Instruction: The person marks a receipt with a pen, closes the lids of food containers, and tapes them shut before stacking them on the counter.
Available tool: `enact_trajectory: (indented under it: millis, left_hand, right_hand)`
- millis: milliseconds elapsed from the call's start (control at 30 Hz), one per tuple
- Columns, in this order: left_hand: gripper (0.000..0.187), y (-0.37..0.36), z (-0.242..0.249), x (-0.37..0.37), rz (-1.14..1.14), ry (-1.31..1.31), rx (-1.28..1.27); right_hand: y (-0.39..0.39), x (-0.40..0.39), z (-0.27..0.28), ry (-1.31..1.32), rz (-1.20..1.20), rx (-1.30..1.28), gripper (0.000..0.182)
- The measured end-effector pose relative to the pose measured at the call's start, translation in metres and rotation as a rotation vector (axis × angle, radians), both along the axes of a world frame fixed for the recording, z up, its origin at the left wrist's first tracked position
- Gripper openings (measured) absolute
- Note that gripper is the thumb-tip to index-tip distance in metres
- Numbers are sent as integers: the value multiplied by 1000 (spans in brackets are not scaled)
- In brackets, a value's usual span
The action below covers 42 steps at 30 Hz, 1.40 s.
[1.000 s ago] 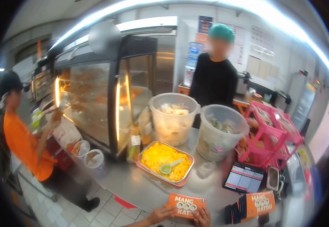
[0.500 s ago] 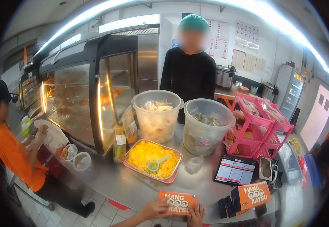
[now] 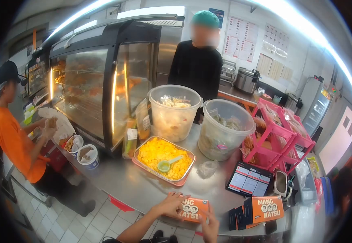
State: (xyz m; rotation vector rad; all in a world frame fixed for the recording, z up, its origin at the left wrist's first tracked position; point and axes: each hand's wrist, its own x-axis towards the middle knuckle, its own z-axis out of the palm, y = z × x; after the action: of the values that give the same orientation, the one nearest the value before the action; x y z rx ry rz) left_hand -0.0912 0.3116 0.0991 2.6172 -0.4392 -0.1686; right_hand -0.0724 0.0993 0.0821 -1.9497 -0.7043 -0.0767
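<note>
An orange takeaway box (image 3: 194, 209) printed "MANG KATSU" lies near the front edge of the steel counter. My left hand (image 3: 172, 205) grips its left end, fingers over the top and thumb low on the near side. At the box's right front corner, my right hand (image 3: 210, 227) has its fingers stretched and apart, close against the side; whether it touches cannot be made out. To the right sit more of these boxes, a fanned dark-and-orange stack (image 3: 261, 211). Beyond the box stands a tray of yellow corn-like pieces (image 3: 153, 156) with a pale green scoop (image 3: 166, 164) in it.
Two clear buckets (image 3: 172, 121) (image 3: 220, 141) of small packets stand behind the tray. A tablet (image 3: 249, 179) and pink racks (image 3: 279, 135) are at right. A heated display case (image 3: 111, 89) stands left. One co-worker in black (image 3: 196, 67) faces me; another in orange (image 3: 20, 141) handles food.
The camera view has shifted slightly. My left hand has moved further over the box's left part, and my right hand's fingers have lifted from its right edge. The co-worker in orange has raised a food item.
</note>
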Motion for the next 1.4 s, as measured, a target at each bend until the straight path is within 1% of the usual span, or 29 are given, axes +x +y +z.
enact_trajectory:
  millis: [67, 100, 167, 200, 267, 500, 600, 700, 800, 867, 900, 967, 1000, 1067, 1100, 1133, 1167, 1233, 1267, 1333, 1400]
  left_hand:
    - [37, -1, -8, 1, 49, -31, -22]
    - [37, -2, -9, 1, 62, -38, -28]
    - [37, -4, -5, 1, 69, -41, -41]
    - [37, -5, -6, 1, 66, -38, -37]
    - [38, -5, -9, 2, 79, -63, -88]
    - [38, -5, -10, 1, 93, -65, -91]
    - [38, -5, -16, 2, 82, -77, -104]
    - [38, -5, -22, 3, 119, -49, -87]
    - [37, -6, -14, 1, 121, -39, -139]
    - [38, -5, -9, 0, 108, -48, -208]
    - [38, -4, -7, 1, 113, -56, -202]
    - [38, -4, -8, -1, 80, -89, -158]
    - [38, -4, -10, -2, 84, -88, -154]
    - [38, -6, -14, 0, 94, -76, -172]
    - [38, -5, -13, 1, 93, -78, -173]
    - [39, -5, -11, 0, 83, -65, -175]
    - [39, -5, -10, 0, 74, -53, -178]
    - [39, -6, -6, -1, 75, -59, -174]
    - [40, -6, -6, -1, 77, -58, -163]
    - [40, -9, -14, 0, 90, -103, -177]
    - [41, -15, -22, 1, 107, -152, -194]
  right_hand:
    - [16, 3, 44, 453, -34, 691, 16]
    - [18, 12, 46, 459, -46, 696, 16]
    - [19, 39, 41, 1154, 257, 1424, 10]
    - [21, 43, 43, 1154, 255, 1429, 10]
    - [26, 50, 48, 1284, 303, 1514, 8]
    - [30, 45, 49, 1349, 327, 1524, 8]
    - [28, 44, 48, 1339, 292, 1522, 10]
    - [24, 44, 44, 1369, 308, 1528, 11]
    - [22, 39, 47, 1349, 287, 1504, 14]
    - [13, 13, 89, 842, 380, 1004, 31]
    - [-3, -6, 114, 661, 321, 789, 39]
    - [-52, 11, 94, 785, 146, 438, 52]
    - [-89, 28, 84, 776, 103, 176, 53]
    - [-189, 67, 51, 642, -25, -399, 54]
    - [-246, 95, 26, 603, -102, -575, 55]
    - [-263, 80, 74, 277, -165, -122, 54]
    - [-269, 76, 104, -59, -213, 326, 54]
    - [-302, 118, 114, 46, -583, 473, 40]
    - [-323, 141, 108, 46, -580, 474, 40]
    - [-377, 192, 68, 86, -905, 98, 45]
    - [-437, 239, 3, -189, -881, -223, 45]
